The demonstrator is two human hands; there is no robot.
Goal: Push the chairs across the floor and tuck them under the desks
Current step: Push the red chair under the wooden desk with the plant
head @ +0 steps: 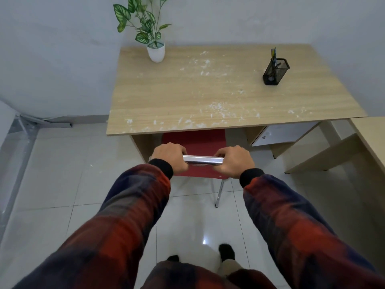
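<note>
A red chair (pixel 194 140) with a shiny metal top bar (pixel 201 159) stands in front of me, its seat partly under the front edge of a light wooden desk (pixel 208 97). My left hand (pixel 169 159) grips the bar's left end and my right hand (pixel 234 161) grips its right end. One chrome chair leg (pixel 219 193) shows below my right wrist; the other legs are hidden by the seat and my arms.
A potted plant (pixel 155 51) stands at the desk's back left and a black mesh pen holder (pixel 274 71) at the back right. A white drawer unit (pixel 281 134) hangs under the desk's right side. A second desk (pixel 368 138) adjoins on the right. The floor is glossy tile.
</note>
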